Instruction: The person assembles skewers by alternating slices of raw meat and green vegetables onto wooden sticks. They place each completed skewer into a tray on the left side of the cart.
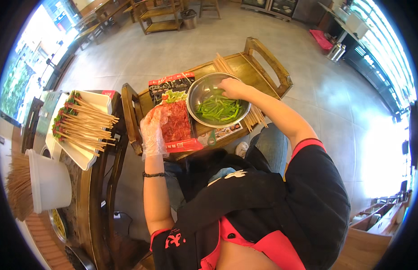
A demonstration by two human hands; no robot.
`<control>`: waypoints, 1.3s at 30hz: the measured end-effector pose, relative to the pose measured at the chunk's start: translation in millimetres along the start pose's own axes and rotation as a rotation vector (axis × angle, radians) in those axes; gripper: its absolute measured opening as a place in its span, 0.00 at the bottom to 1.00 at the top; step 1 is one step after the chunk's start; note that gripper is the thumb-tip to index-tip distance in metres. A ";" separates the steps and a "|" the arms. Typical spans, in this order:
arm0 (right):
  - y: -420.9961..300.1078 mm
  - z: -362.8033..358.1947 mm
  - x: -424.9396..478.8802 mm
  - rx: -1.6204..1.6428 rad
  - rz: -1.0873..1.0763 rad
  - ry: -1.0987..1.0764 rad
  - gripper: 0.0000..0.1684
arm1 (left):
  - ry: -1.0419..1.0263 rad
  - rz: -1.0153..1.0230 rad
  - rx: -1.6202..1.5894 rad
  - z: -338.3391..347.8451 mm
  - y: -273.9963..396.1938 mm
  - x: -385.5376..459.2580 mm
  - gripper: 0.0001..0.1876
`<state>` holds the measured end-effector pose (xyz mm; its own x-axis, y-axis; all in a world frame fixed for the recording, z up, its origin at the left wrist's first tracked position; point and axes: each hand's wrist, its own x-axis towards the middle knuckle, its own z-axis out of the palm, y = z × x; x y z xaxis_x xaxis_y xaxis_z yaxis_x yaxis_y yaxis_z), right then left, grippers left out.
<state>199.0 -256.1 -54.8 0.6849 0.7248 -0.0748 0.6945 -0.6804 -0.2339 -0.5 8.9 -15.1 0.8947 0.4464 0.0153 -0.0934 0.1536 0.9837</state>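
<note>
My left hand (155,125), in a clear plastic glove, is at the left edge of a mass of raw red sliced meat (178,123). That meat lies on an opened black and red printed food bag (171,82); what the gloved fingers hold is hard to see. Over the upper right rim of a steel bowl (202,88), my bare right hand (234,88) reaches in with fingers pointing down. Cut green vegetable stalks (219,108) lie in the bowl. The fingertips are partly hidden, so their grip is unclear. Bamboo skewers (256,116) stick out from beneath the bowl.
A wooden tray-like stand with raised handles (269,64) bears these things. Green-handled scissors (212,138) lie at its near edge. On the left, a white tray (106,99) holds filled skewers (91,125). Beside it, a white bucket (52,180) contains many bamboo sticks (18,182).
</note>
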 end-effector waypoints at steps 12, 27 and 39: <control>2.4 9.2 -12.5 -0.054 -0.028 0.023 0.13 | -0.157 0.234 1.232 4.6 -13.2 6.4 0.07; -12.2 12.7 -11.5 -0.154 -0.045 0.076 0.05 | -0.121 0.505 1.647 45.8 -75.9 30.9 0.05; -5.7 14.6 -9.1 -0.030 -0.147 0.131 0.10 | -0.250 0.149 1.380 16.4 -50.8 31.7 0.11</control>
<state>185.5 -257.3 -66.9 0.5969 0.7977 0.0857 0.7942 -0.5723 -0.2041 39.8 0.8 -61.6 0.9810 0.1930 0.0208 0.1738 -0.9208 0.3491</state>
